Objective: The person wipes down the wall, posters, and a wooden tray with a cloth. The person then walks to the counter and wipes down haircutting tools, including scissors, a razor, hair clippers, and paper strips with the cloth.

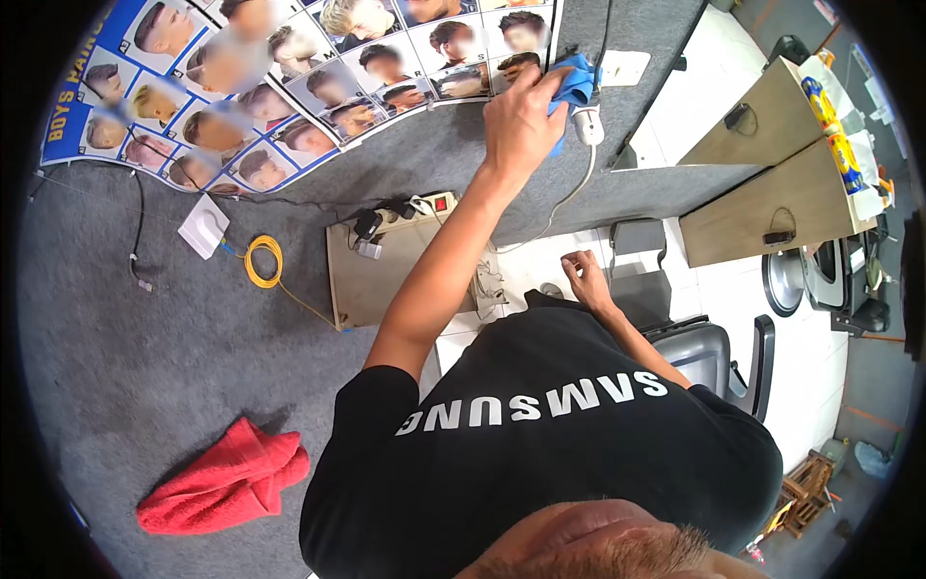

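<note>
My left hand [521, 121] is raised to the grey carpeted wall and grips a blue cloth [577, 85], pressing it at the lower right corner of a poster of hairstyle photos [318, 87]. A white plug with its cable [588, 127] hangs just right of the cloth, below a white wall socket [625, 68]. My right hand [584, 275] is low in front of my black shirt, fingers loosely bent and holding nothing, above a white-tiled surface.
A red towel [224, 478] lies crumpled at the lower left. A yellow cable coil [262, 261], a white adapter [203, 227] and a power strip [415, 207] sit on a small shelf. A black barber chair [719, 357] and wooden shelves [772, 183] stand right.
</note>
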`<state>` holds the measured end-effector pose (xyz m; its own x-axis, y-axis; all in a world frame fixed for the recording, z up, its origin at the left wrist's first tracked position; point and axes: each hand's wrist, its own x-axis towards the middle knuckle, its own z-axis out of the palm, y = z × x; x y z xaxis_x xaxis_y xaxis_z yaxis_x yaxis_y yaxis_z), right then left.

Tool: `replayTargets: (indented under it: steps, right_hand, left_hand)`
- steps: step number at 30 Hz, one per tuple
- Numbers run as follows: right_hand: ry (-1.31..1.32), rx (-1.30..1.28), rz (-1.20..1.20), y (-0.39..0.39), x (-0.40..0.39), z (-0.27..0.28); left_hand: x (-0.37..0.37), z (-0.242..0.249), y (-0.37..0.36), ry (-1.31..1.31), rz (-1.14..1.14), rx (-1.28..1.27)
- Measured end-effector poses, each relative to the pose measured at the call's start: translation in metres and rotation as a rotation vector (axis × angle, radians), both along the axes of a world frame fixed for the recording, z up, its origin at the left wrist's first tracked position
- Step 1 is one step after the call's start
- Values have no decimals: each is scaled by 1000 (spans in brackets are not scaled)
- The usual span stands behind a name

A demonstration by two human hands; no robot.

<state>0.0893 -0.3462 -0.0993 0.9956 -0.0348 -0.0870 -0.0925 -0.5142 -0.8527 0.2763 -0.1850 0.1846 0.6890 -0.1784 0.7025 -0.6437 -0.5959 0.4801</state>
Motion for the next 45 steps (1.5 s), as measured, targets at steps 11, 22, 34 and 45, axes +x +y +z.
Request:
replayTargets:
  steps: [11,22,34,45]
  right_hand:
    - [48,-70,-2,-21,-11,-8]
    - [-86,215,173,30,11,110]
    - [666,1115,41,149,59,131]
    - [339,412,275,262,81,73]
  left_hand:
    - [-29,-91,15,318,-24,-179]
    - [-125,-125,68,494,106,-513]
    - [-226,-126,141,436,-49,-101]
    - [-300,-195,241,442,677,-616]
